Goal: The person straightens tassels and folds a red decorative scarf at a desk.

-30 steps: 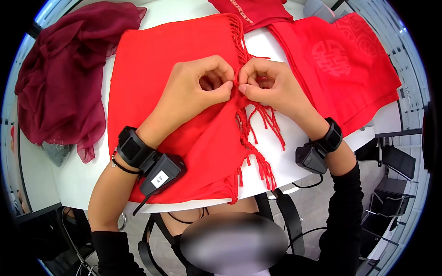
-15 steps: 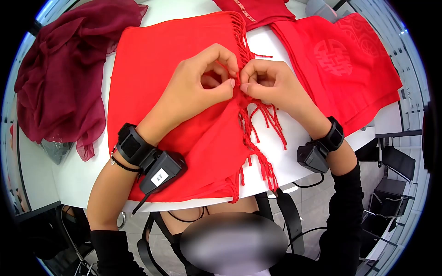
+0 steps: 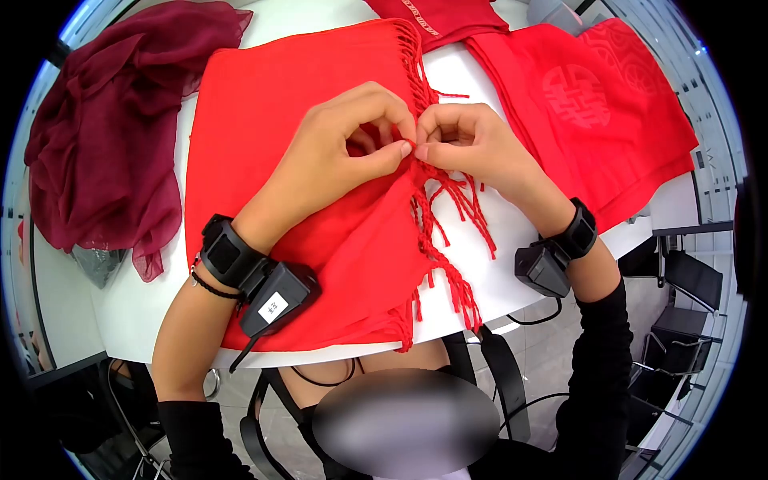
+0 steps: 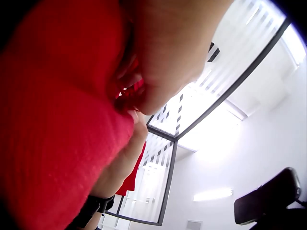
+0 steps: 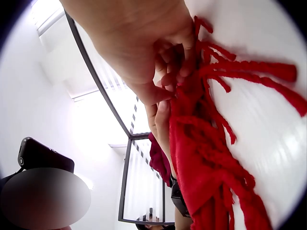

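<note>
A bright red scarf (image 3: 264, 96) lies folded on the table, its twisted fringe (image 3: 450, 276) running down the right edge. At that edge my left hand (image 3: 340, 148) pinches the scarf's border between thumb and forefinger. My right hand (image 3: 480, 148) pinches the fringe just beside it, the fingertips of both hands nearly meeting. In the right wrist view, loose fringe strands (image 5: 259, 72) spread over the white surface near the right hand (image 5: 139, 43). The left wrist view shows red cloth (image 4: 57, 120) close beside the left hand (image 4: 172, 48); the exact strands pinched are hidden by the fingers.
A dark maroon sheer scarf (image 3: 104, 136) is heaped at the left of the white table (image 3: 512, 280), over a clear plastic bag (image 3: 100, 264). Another red cloth with a round pattern (image 3: 576, 96) lies at the right, and a folded red one (image 3: 448, 20) at the back.
The left fingers lifted slightly off the edge, then came back down to it. The right hand has stayed almost in place at the fringe.
</note>
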A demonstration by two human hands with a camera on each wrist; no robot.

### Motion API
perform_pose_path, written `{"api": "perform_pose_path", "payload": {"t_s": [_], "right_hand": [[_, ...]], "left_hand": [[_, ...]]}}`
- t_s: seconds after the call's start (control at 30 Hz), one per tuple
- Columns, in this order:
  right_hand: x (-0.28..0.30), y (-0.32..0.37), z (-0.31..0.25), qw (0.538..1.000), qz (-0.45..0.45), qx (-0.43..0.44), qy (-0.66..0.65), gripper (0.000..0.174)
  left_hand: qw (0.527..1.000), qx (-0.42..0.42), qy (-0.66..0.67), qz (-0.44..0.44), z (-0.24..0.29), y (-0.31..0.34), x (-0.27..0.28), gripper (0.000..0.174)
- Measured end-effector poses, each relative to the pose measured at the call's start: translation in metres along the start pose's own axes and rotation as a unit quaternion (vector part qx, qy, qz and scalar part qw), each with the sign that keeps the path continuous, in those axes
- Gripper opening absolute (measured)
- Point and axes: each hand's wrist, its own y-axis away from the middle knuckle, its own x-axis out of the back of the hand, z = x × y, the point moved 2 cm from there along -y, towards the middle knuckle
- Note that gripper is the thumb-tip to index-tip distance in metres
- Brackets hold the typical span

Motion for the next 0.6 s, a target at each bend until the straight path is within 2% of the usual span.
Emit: {"api": "perform_pose_path", "payload": {"t_s": [0.13,0.23,0.33,0.37,0.47,0.57,0.6], "right_hand": [[0.0,0.0,0.002,1.0,-0.023,-0.006,0.002,0.009],[-0.001,-0.001,0.002,1.0,-0.026,0.006,0.016,0.008],[-0.001,-0.001,0.002,1.0,-0.025,0.0,0.013,0.008],[-0.001,0.0,0.0,1.0,-0.017,-0.004,0.017,0.008],[0.0,0.0,0.001,1.0,-0.008,-0.005,0.011,0.008],[0.0,0.001,-0.002,1.0,0.005,-0.004,-0.01,0.009],[0.001,0.002,-0.002,1.0,0.011,-0.005,-0.018,0.01]], "left_hand": [[0.995,-0.018,0.1,-0.001,-0.006,-0.001,-0.003,0.008],[0.989,-0.005,0.142,0.034,-0.006,-0.002,-0.003,0.007],[0.964,0.044,0.205,0.163,-0.016,-0.003,0.007,0.007],[0.955,0.032,0.21,0.208,-0.019,-0.003,0.01,0.008],[0.941,0.046,0.157,0.296,-0.017,-0.002,0.013,0.007],[0.981,0.096,0.116,0.121,-0.005,0.0,0.01,0.012],[0.991,0.06,0.084,0.082,-0.005,0.001,0.001,0.016]]}}
